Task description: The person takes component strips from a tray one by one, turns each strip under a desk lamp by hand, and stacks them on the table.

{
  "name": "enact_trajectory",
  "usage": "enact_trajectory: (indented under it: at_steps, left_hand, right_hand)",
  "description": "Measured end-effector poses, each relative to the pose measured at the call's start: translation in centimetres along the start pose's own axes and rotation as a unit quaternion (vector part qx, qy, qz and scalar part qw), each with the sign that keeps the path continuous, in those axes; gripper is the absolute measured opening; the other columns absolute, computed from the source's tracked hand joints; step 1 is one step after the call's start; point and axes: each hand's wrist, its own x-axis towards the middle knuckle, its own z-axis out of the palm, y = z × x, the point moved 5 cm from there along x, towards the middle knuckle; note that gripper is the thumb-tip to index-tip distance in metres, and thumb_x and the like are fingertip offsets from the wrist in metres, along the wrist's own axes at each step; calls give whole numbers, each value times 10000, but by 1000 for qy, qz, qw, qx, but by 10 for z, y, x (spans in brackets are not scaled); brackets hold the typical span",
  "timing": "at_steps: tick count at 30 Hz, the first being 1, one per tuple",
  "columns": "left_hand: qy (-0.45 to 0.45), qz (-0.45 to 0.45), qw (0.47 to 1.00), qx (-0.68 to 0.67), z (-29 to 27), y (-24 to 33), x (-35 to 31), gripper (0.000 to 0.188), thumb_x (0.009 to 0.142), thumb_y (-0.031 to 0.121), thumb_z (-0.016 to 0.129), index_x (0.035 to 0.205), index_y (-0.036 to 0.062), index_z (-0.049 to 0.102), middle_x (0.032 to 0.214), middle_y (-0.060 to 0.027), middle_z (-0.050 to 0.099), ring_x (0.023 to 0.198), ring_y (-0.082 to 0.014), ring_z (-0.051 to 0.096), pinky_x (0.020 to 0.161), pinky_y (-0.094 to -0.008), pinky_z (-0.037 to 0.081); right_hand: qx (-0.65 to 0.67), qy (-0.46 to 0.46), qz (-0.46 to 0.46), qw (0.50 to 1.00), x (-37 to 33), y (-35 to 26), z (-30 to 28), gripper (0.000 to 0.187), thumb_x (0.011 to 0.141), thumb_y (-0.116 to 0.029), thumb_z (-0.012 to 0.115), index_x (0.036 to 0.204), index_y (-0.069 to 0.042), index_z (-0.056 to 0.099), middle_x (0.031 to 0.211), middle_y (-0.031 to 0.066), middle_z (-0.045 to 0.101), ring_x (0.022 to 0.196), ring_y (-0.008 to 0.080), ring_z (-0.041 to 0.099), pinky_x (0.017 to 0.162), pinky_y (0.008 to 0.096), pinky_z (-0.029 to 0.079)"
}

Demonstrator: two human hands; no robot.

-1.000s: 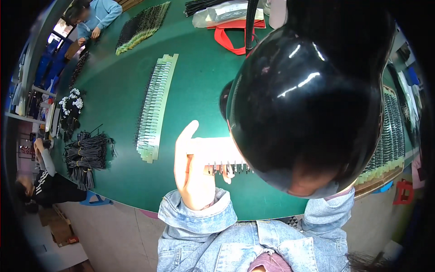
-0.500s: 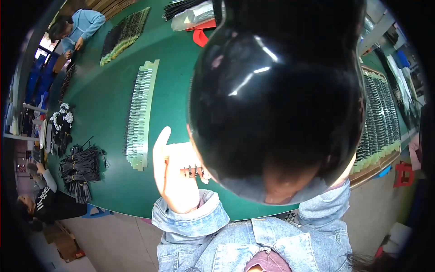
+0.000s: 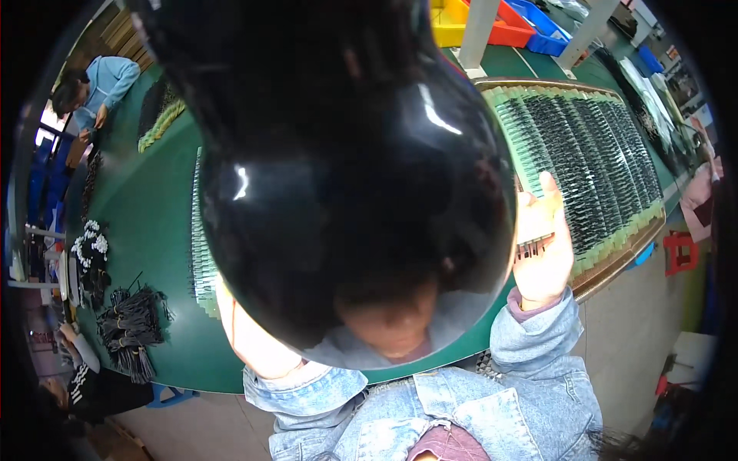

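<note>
Right hand (image 3: 546,265), 3 o'clock: fingers gripping pale strip with dark pins (image 3: 533,229). Left hand (image 3: 252,346), 7 o'clock: fingers hidden behind glossy black lamp shade (image 3: 354,230), grip cannot be told. Shade could mask slip or knock strip; pins could snag on loaded tray (image 3: 621,261), 2 o'clock.

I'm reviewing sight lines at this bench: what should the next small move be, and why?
Probably ease the pale strip slightly rightward with the right hand, which holds it: in this view only a short piece shows, and the black domed shade hides the fingers of the left hand.
</note>
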Motion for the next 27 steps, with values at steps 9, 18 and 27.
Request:
enact_trajectory:
  at_steps: [9,18,27]
  left_hand:
    - [49,-225,917,-325,-4,-28,-12,407,833,132,359,1198,-17,256,653,-70,428,479,-141,397,416,-242,364]
    - [87,-207,855,-468,-29,-39,-28,448,786,329,472,1144,68,403,1116,-89,451,911,-214,479,629,-312,443]
    - [207,-290,834,-421,-40,-62,-40,281,835,163,419,1094,55,443,951,-61,516,565,-150,436,392,-230,341]
  right_hand:
    - [-71,-55,-14,996,-1,0,1,485,856,-333,323,1189,20,312,1011,170,499,936,218,493,829,335,381]
    - [30,14,25,999,-2,5,-8,433,858,-398,329,949,-3,483,991,143,520,933,210,505,771,344,430]
    - [15,-30,54,998,-4,4,-2,441,881,-349,290,883,42,493,727,130,571,562,194,542,533,283,436]
